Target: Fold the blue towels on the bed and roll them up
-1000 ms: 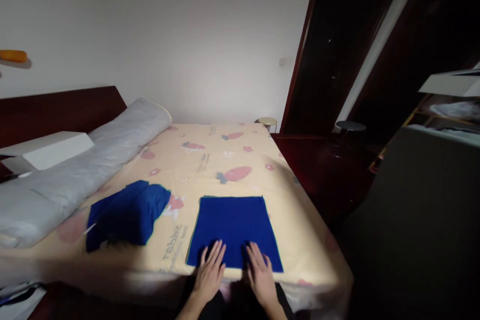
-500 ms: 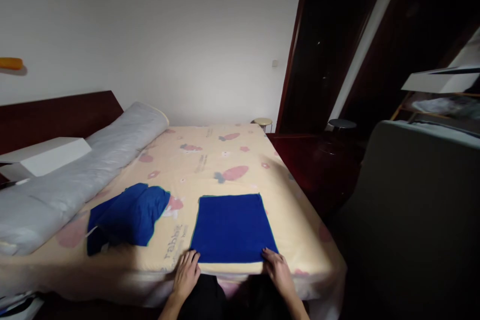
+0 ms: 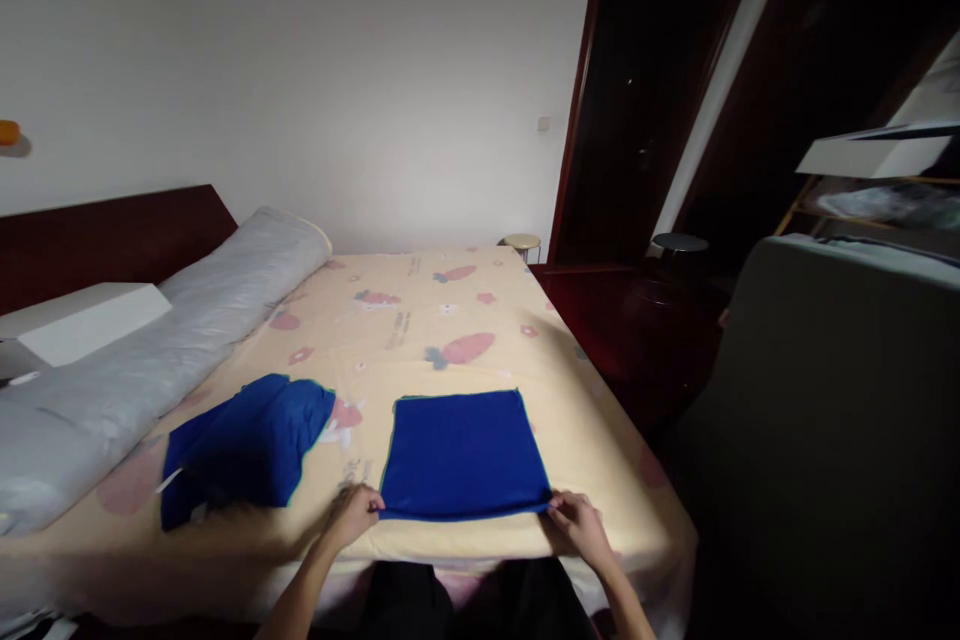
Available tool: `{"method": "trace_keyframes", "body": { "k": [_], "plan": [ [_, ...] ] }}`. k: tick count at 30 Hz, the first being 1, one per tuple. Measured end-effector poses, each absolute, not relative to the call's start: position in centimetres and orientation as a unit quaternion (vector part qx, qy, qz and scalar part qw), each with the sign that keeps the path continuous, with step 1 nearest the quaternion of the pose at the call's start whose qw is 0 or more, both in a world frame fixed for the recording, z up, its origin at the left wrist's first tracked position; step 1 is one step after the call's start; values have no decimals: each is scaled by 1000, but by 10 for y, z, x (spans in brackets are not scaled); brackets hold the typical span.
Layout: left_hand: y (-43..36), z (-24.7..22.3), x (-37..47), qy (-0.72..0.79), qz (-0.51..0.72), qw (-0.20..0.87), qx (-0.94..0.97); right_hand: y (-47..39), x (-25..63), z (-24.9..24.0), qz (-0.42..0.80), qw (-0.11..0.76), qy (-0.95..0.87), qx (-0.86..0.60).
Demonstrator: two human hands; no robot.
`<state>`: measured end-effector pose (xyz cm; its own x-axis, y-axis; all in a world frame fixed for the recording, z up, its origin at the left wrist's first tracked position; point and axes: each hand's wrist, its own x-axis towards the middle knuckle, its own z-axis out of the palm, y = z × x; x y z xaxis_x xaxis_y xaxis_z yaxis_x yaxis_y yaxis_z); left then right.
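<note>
A blue cloth (image 3: 465,450) with green edging lies flat in a near-square shape on the bed (image 3: 465,360). My left hand (image 3: 355,518) pinches its near left corner, thumb and fingers closed on it. At the near right corner, my right hand (image 3: 579,524) also grips the cloth between thumb and fingers. The near edge between both hands looks slightly raised and rolled. To the left, a second blue cloth (image 3: 247,445) sits in a crumpled heap with a small white tag showing.
A long grey rolled bedding bundle (image 3: 217,310) lies along the headboard (image 3: 112,245), with a white box (image 3: 90,320) beside it. On the right stands a dark grey panel (image 3: 832,420). Two stools, one light (image 3: 523,242) and one dark (image 3: 680,243), are near the door (image 3: 652,110).
My hands have moved outward to the cloth's near corners and now pinch them. The near edge has lifted a little. The view has shifted slightly.
</note>
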<state>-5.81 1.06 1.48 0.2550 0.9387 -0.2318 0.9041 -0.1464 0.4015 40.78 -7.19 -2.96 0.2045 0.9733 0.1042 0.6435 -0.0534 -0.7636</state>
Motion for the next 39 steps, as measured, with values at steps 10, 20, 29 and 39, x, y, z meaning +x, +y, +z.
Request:
{"method": "trace_keyframes", "body": {
  "k": [10, 20, 29, 39],
  "plan": [
    [20, 7, -62, 642, 87, 283, 707, -49, 410, -34, 208, 330, -619, -681],
    [-10, 3, 4, 683, 50, 60, 726, -63, 399, -50, 55, 298, -640, -706],
    [-26, 6, 25, 700, 29, 8, 714, -77, 394, -51, -7, 276, -606, -746],
    [-35, 6, 34, 719, 12, -44, 693, -84, 210, -46, 107, 250, -763, -587]
  ]
}}
